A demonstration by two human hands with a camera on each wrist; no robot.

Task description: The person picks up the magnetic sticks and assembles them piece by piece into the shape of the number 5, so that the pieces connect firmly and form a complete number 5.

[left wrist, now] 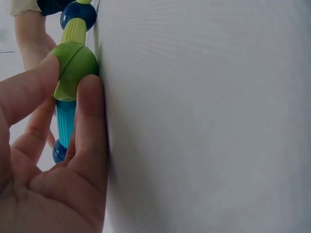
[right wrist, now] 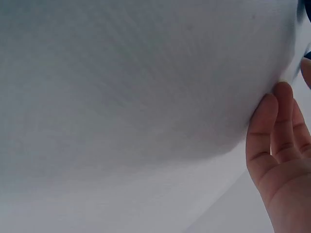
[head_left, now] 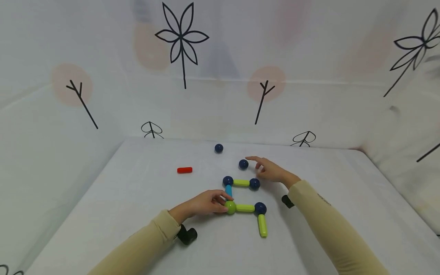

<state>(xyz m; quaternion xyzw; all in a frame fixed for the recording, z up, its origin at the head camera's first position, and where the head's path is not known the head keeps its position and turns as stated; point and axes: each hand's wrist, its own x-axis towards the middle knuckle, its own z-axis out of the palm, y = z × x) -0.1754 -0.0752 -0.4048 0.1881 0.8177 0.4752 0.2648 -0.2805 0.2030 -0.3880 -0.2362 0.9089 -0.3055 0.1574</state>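
My left hand (head_left: pixel 207 202) pinches a lime green ball (left wrist: pixel 77 68) of a small ball-and-rod construction between thumb and fingers. From that ball a blue rod (left wrist: pixel 66 122) leads to a dark blue ball (head_left: pixel 228 180), which a yellow-green rod (head_left: pixel 241 183) links to another dark blue ball (head_left: pixel 254 183). On the ball's other side a yellow-green rod (head_left: pixel 245 208) joins a dark blue ball (head_left: pixel 260 208), with one more rod (head_left: pixel 262 225) pointing toward me. My right hand (head_left: pixel 270 170) is beside a loose dark blue ball (head_left: pixel 243 164), index finger stretched out over it, holding nothing visible.
A red rod (head_left: pixel 184 170) lies to the left on the white-covered table (head_left: pixel 113 198). Farther back is a second loose dark blue ball (head_left: pixel 219 148). White cloth (head_left: pixel 213 110) with plant drawings hangs behind the table and along its sides.
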